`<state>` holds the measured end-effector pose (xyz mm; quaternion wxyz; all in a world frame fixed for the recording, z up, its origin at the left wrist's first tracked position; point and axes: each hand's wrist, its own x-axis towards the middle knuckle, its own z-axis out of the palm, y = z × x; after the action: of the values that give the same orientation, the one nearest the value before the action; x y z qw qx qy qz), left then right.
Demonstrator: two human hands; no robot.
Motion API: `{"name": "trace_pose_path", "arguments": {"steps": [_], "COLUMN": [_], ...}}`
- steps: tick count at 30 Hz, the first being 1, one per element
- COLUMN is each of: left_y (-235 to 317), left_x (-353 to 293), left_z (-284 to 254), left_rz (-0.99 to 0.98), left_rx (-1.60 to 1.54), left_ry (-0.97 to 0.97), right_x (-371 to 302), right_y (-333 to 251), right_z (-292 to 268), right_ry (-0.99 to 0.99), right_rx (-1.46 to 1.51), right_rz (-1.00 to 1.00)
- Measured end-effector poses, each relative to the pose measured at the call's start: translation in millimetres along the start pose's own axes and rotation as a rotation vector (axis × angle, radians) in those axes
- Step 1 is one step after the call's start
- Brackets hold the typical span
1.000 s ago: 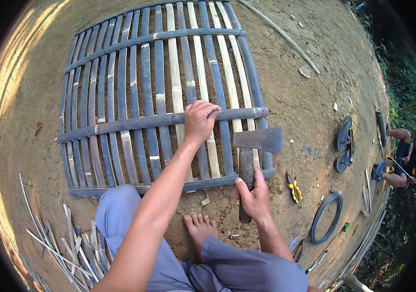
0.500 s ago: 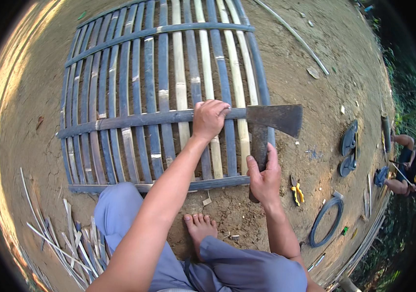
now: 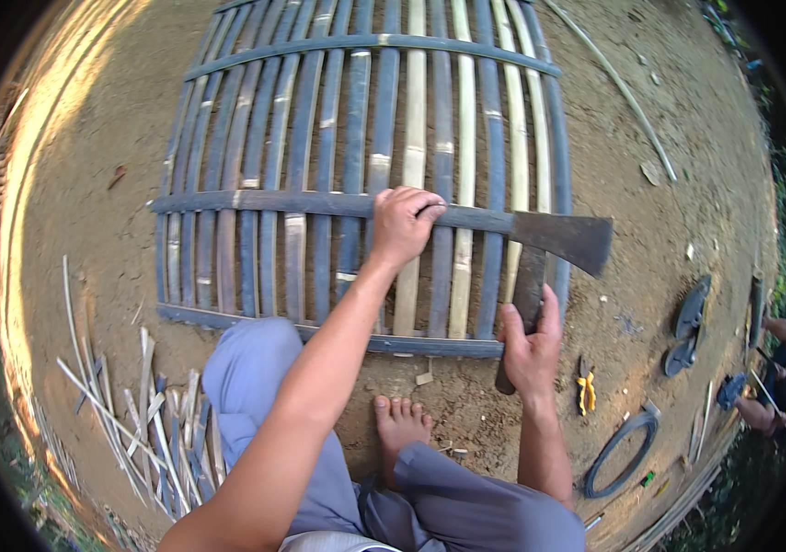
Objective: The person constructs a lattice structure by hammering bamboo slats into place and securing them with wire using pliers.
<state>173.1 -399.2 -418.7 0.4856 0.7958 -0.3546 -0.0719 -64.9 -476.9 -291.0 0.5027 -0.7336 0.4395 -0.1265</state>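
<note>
A panel of dark and pale bamboo slats (image 3: 353,120) lies on the ground in front of me, tied across by several cross strips. My left hand (image 3: 402,225) is closed around the near-middle cross strip (image 3: 292,203), thumb on top. In my right hand (image 3: 531,354) is the dark handle of a hatchet (image 3: 566,241). Its broad, worn blade points right, and the back of the head meets the right end of that cross strip. The lower end of the handle shows below my palm. My bare foot (image 3: 402,428) rests just before the panel's near edge.
Bamboo offcuts (image 3: 149,423) lie at lower left. On the right are yellow-handled pliers (image 3: 587,391), a coil of dark wire (image 3: 602,465) and a pair of sandals (image 3: 690,317). A pale pole (image 3: 618,78) lies farther off. Another person (image 3: 784,368) is at the far right.
The whole scene has shifted to the right in the picture as the view turned. Both hands keep their holds, and the hatchet stays against the cross strip's end.
</note>
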Motion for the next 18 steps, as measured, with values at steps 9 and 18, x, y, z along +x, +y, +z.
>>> {"name": "trace_pose_path", "arguments": {"steps": [9,18], "left_y": [2.1,1.7], "left_x": [-0.8,-5.3], "left_z": [7.9,10.0], "left_rz": [-0.012,0.078], "left_rx": [0.028,0.090], "left_ry": [-0.002,0.083], "right_x": [11.4,27.7], "right_y": [-13.0,-41.1], "right_z": [1.0,24.6], "right_ry": [-0.058,0.017], "right_rx": [-0.092,-0.327], "right_rz": [-0.054,-0.505]}}
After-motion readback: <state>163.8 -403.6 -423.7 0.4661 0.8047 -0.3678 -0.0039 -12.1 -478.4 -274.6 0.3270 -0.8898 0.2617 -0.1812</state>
